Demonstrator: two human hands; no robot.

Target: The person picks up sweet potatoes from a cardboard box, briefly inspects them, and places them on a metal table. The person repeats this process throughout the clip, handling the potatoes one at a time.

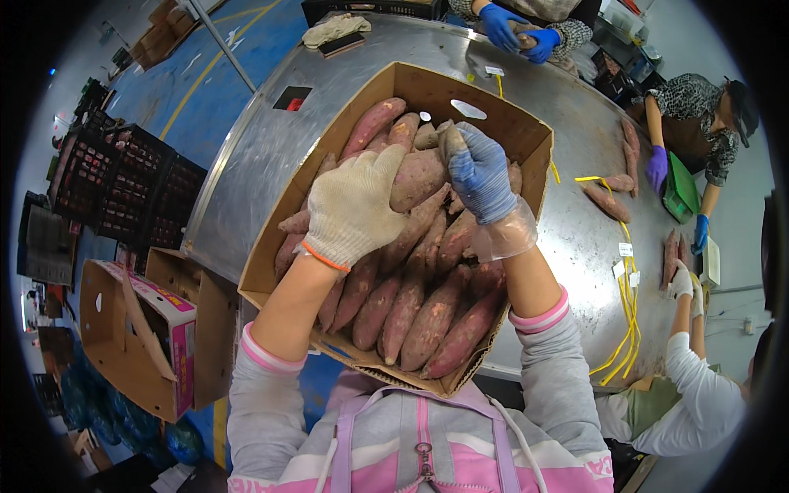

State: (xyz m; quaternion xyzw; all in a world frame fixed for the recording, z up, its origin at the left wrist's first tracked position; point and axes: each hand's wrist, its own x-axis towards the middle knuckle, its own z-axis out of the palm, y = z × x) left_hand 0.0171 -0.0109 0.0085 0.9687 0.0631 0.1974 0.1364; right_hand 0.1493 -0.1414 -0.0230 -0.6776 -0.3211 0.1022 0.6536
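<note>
A cardboard box (271,238) full of reddish-purple sweet potatoes (436,320) stands in front of me at the table's near edge. My left hand (353,205), in a white knit glove with an orange cuff edge, is closed against a thick sweet potato (419,179) in the upper part of the box; some of its fingers are hidden. To its right, my right hand (481,172) wears a blue knit glove with clear plastic at the wrist. Its fingers grip a small brownish sweet potato (450,141) above the pile.
The metal table (567,271) carries loose sweet potatoes (606,201), yellow straps (629,329) and a cloth (335,29). Co-workers' gloved hands (514,33) work at the far and right sides, one near a green tray (678,187). Open cartons (136,345) and black crates (123,181) stand left.
</note>
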